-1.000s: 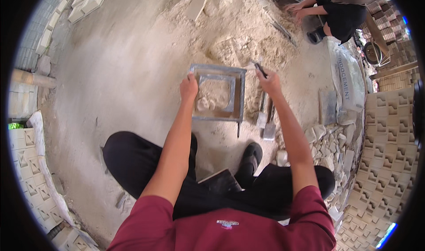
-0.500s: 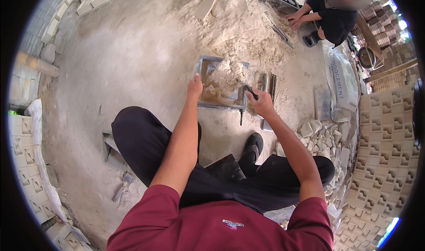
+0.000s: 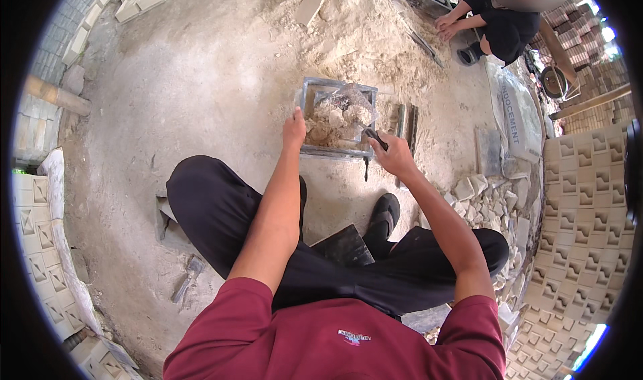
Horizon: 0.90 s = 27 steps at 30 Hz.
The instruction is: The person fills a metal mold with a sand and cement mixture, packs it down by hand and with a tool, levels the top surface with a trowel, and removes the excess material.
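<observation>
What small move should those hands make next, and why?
Perhaps the right hand should spread the pale mix with the trowel: it lies lumpy and uneven inside the metal frame, the trowel reaches over it, and the left hand holds the frame's left side.

Mould (image 3: 335, 152): square, grey metal, open-topped; flat on the ground (image 3: 221, 105), with a short dark rod (image 3: 366, 170) projecting at the near right corner. Mix (image 3: 335, 117): pale beige, lumpy; inside the mould, unlevelled, with coarse clods toward the far right. Trowel (image 3: 374, 137): black-handled; handle at the mould's right edge, pointing inward; blade over the mix, too blurred for detail.
</observation>
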Motion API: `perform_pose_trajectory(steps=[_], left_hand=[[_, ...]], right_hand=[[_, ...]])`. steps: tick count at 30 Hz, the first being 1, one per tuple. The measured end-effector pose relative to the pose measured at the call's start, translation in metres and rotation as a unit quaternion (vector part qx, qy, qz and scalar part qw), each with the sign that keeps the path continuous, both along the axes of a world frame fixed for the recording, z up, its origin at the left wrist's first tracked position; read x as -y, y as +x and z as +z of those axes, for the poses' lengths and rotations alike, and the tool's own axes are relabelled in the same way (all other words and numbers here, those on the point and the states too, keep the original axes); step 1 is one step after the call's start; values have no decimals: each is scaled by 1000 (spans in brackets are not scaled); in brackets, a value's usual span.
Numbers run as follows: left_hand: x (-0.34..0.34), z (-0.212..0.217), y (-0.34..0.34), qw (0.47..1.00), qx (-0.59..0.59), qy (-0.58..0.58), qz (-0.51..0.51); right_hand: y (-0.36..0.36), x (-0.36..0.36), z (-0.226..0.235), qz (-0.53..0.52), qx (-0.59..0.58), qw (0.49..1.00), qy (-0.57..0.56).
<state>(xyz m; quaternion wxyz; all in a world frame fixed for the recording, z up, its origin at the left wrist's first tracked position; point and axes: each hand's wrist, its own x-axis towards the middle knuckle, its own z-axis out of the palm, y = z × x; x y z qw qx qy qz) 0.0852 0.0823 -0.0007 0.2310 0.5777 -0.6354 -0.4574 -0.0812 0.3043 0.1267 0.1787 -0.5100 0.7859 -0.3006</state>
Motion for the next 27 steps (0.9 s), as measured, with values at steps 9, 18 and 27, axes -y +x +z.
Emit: perform_pose_trajectory(steps=[9, 18, 27], left_hand=[[-6, 14, -7, 999, -20, -33, -8], [-10, 16, -13, 999, -6, -44, 23], [-5, 14, -15, 999, 22, -30, 15]], right_hand=[[-11, 9, -7, -70, -65, 995, -19], [7, 4, -6, -16, -53, 998, -35], [13, 10, -19, -24, -107, 994, -3]])
